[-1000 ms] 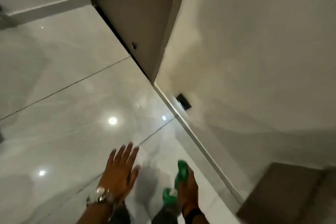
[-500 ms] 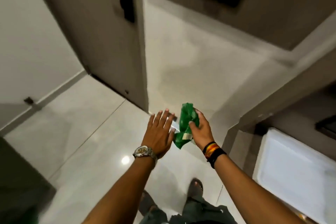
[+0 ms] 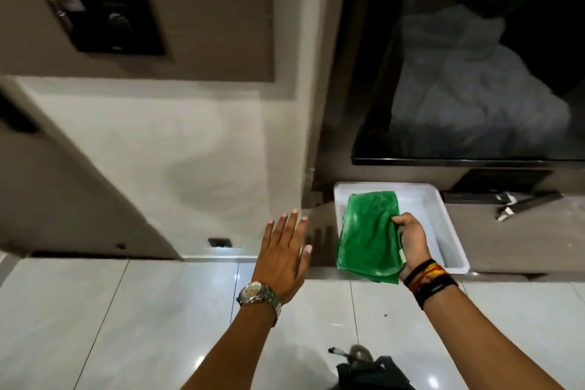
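Note:
My right hand (image 3: 411,241) grips a folded green cloth (image 3: 368,234) by its right edge and holds it spread above a white plastic tray (image 3: 449,231). The cloth covers the tray's left half. Black and orange bands circle my right wrist. My left hand (image 3: 283,250) hangs in the air to the left of the cloth with its fingers straight and spread, holding nothing. A metal watch sits on my left wrist.
The tray lies on a brown counter (image 3: 519,241) under a dark wall-mounted screen (image 3: 474,54). A remote (image 3: 519,201) lies on the counter at right. A black wall panel (image 3: 117,22) is at upper left. Glossy white floor tiles (image 3: 126,320) lie below.
The view has swung from the floor and door up to the counter. My right hand has carried the green cloth rightward over the white tray, and the cloth now hangs spread out.

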A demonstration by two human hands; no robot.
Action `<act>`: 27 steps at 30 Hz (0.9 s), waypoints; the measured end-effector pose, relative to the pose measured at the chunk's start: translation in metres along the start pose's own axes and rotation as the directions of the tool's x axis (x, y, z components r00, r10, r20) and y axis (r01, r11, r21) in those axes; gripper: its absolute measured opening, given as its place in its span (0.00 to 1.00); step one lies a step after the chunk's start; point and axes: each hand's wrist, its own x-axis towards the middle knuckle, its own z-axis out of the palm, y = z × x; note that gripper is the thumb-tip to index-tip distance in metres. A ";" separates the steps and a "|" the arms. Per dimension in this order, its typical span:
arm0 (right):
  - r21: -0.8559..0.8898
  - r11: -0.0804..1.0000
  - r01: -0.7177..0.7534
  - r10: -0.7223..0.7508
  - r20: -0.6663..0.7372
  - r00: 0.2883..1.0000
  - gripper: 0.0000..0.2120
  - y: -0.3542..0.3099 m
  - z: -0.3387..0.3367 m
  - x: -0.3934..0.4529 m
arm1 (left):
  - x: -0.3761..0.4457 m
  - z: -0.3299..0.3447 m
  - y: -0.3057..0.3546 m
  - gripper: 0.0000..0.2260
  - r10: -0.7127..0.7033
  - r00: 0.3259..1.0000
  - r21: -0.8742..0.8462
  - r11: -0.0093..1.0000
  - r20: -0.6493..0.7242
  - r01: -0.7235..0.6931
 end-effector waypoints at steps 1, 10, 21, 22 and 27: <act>0.035 0.999 0.003 -0.003 0.003 1.000 0.15 -0.006 -0.012 0.012 | 0.007 0.006 0.010 0.30 0.010 1.000 0.009 1.000 -0.003 -0.010; -0.123 0.943 -0.310 0.327 0.158 0.932 0.21 -0.024 -0.035 0.114 | 0.022 0.048 0.072 0.31 -0.084 0.996 0.059 0.995 -0.029 0.086; -0.730 0.654 0.198 -0.200 0.086 0.976 0.15 0.017 -0.032 0.128 | -0.023 0.025 0.044 0.28 -0.318 0.947 0.190 0.928 -0.049 0.322; -0.791 0.560 0.246 -0.244 0.127 0.961 0.19 0.017 -0.033 0.122 | -0.023 0.015 0.042 0.28 -0.321 0.945 0.203 0.923 -0.058 0.326; -0.801 0.371 0.470 -0.333 0.358 0.873 0.23 0.032 -0.036 0.088 | -0.016 -0.051 0.024 0.27 -0.235 0.940 0.261 0.918 -0.249 0.299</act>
